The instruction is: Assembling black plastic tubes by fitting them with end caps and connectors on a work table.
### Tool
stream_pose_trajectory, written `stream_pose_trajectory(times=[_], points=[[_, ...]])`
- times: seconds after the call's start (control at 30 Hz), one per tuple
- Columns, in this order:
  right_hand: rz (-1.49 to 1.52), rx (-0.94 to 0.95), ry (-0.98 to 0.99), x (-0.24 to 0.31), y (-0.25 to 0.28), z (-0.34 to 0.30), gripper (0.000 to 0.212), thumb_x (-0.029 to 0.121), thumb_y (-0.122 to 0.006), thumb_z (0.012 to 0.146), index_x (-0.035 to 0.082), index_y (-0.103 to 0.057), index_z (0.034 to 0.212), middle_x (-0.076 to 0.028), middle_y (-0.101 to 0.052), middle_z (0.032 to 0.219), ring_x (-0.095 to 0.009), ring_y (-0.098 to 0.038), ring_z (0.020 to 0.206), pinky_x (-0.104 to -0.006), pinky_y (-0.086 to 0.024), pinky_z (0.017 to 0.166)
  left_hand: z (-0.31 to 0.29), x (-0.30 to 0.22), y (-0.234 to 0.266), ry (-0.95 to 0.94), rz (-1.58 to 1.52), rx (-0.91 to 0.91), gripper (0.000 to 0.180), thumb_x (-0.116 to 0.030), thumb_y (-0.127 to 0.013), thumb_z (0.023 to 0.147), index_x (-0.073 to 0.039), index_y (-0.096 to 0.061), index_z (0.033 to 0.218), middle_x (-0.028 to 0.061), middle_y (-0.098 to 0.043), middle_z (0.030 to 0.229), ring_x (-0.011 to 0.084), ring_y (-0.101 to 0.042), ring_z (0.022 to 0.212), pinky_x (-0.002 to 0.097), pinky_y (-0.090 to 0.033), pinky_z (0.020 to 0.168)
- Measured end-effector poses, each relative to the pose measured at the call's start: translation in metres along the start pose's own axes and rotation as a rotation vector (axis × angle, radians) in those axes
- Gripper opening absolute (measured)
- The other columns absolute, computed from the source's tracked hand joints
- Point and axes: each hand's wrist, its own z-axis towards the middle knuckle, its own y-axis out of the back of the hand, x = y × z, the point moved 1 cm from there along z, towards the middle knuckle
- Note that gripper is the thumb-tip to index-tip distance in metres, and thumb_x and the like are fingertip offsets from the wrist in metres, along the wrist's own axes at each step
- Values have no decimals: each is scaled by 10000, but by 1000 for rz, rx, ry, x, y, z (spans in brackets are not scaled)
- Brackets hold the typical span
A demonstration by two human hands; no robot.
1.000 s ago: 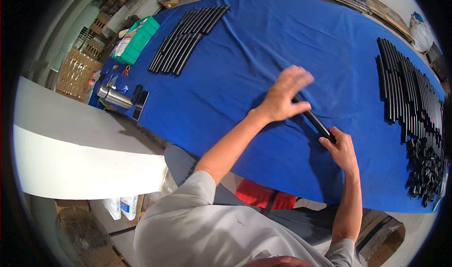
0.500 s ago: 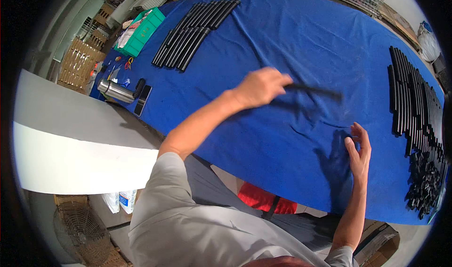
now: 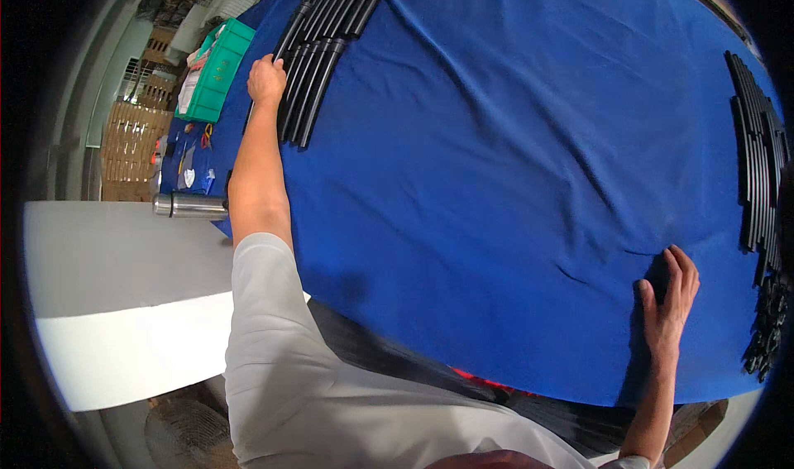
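Note:
At the far left of the blue-covered table my left hand (image 3: 266,80) is closed around a black tube, mostly hidden beneath it, at the left edge of a group of black tubes (image 3: 318,93). Those tubes lie side by side in two slanting rows, one beyond the other. On the near right, my right hand (image 3: 672,303) rests at the blue cloth (image 3: 496,246), holding nothing, thumb and fingers apart. Further right lies a larger bank of black tubes (image 3: 757,171), with a heap of small black parts (image 3: 767,324) at its near end.
A green crate (image 3: 219,72) with cloth-like contents stands left of the tubes. Nearer me are scissors with orange handles (image 3: 207,136) and a steel flask (image 3: 190,206). A white surface (image 3: 132,303) adjoins the table's left side. Folds run across the blue cloth.
My left hand has carried the black tube from the table's middle to the far-left group. My view has turned leftward; my right hand stays near the front right, fingers apart.

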Motion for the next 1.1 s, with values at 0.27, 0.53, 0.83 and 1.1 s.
stream_pose_trajectory(times=[0.27, 0.53, 0.83, 1.1], points=[[-100, 44, -4, -7, -4, -4, 532, 285, -658, 870, 15, -515, 1306, -190, -482, 1348, -371, -442, 1264, -479, -339, 1072, 40, 29, -54, -50, 62, -73, 383, -325, -592, 916, -74, -661, 1196, 182, -557, 1331, 356, -499, 1252, 455, -441, 1004], [-128, 55, -9, -8, -5, -5, 506, 251, -641, 879, 5, -516, 1303, -197, -481, 1349, -374, -442, 1268, -480, -338, 1080, 35, 30, -59, 67, -22, 16, 430, -356, -619, 892, -45, -663, 1185, 191, -628, 1234, 365, -583, 1159, 441, -448, 996], [-107, 43, -16, -9, -4, -6, 502, 254, -639, 881, 7, -521, 1302, -203, -480, 1353, -377, -445, 1264, -480, -329, 1084, 36, 40, -48, 106, -117, 49, 757, -499, -691, 812, -64, -477, 1392, 223, -601, 1274, 377, -562, 1196, 449, -435, 1011], [-114, 44, -29, -5, -3, -3, 521, 252, -662, 853, 18, -519, 1297, -193, -484, 1339, -381, -445, 1248, -482, -331, 1074, 29, 48, -49, 44, -194, 100, 860, -589, -692, 778, -31, -473, 1395, 238, -555, 1332, 374, -525, 1243, 435, -407, 1045]])
